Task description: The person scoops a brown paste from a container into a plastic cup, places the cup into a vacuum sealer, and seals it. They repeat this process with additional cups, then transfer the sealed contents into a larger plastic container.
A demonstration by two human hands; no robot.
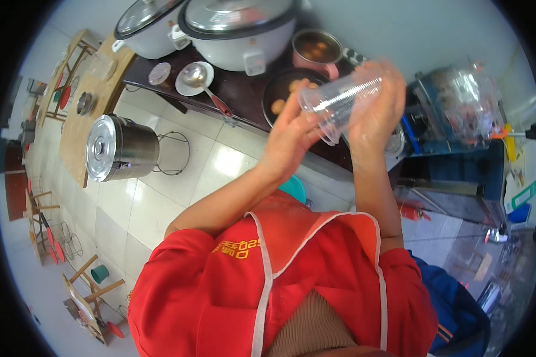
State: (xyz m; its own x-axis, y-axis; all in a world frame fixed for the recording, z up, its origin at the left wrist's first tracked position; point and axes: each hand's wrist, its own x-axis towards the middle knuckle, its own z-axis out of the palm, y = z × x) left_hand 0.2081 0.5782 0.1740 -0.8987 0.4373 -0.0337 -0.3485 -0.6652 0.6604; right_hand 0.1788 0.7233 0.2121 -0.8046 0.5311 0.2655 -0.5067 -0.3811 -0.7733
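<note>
Both my hands hold what looks like a stack of nested clear plastic cups [346,98], tilted, with fine ridges along its side. My left hand [290,129] grips the flared end at the lower left. Around the other end, my right hand [379,111] is wrapped, its fingers slightly blurred. Behind my left hand is a dark round pan [270,89] with several brown eggs [278,106], partly hidden by the hand and the cups. Just beyond stands a pink pot [317,58] containing dark liquid and round pieces.
Two large white cookers [236,40] with glass lids line the dark table's back. A ladle [196,76] rests on a white saucer [205,89]. A lidded steel pot [134,149] stands at left; a plastic-covered machine [460,102] is at right. A teal basin [295,187] lies below.
</note>
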